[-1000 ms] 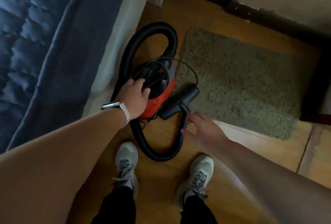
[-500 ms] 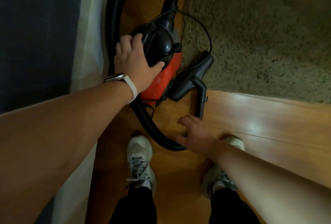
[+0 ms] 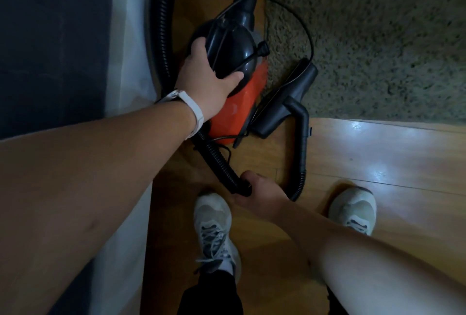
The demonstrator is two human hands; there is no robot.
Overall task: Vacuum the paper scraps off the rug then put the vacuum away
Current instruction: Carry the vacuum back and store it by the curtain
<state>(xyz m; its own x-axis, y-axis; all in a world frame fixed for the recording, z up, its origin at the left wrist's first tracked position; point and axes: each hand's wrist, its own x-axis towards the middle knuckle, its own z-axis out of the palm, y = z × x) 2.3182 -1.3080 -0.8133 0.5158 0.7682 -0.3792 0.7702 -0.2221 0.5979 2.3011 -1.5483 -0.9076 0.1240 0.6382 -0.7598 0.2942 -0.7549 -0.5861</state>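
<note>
Head view, only view.

Progress: the rug [image 3: 378, 37] fills the far right, and no paper scraps show on the part in frame; its far edge is cut off, so I cannot vouch for all of it. Judgement: vacuuming looks finished, and putting the vacuum away is the step in hand and not yet done.

Vacuum [image 3: 237, 108]: a small canister with a red body and a black domed top. It sits on the wood floor [image 3: 390, 153] at the rug's left edge, close to a white furniture edge on the left.
- The ribbed black hose [image 3: 216, 158] loops far around the body and near toward the shoes [image 3: 214, 216].
- The nozzle [image 3: 287, 103] lies just right of the body, partly on the rug corner.
- A thin cord [image 3: 309, 37] arcs loose over the rug edge, not wound up.

Left hand [image 3: 209, 77]: clamped on the dome, fingers on its left side and thumb on its near side. There is a white band [image 3: 194, 110] at the wrist.

Right hand [image 3: 262, 191]: low and near, fingers wrapped round the hose's near bend.

Left to do: gather the hose and cord, lift, stow.
</note>
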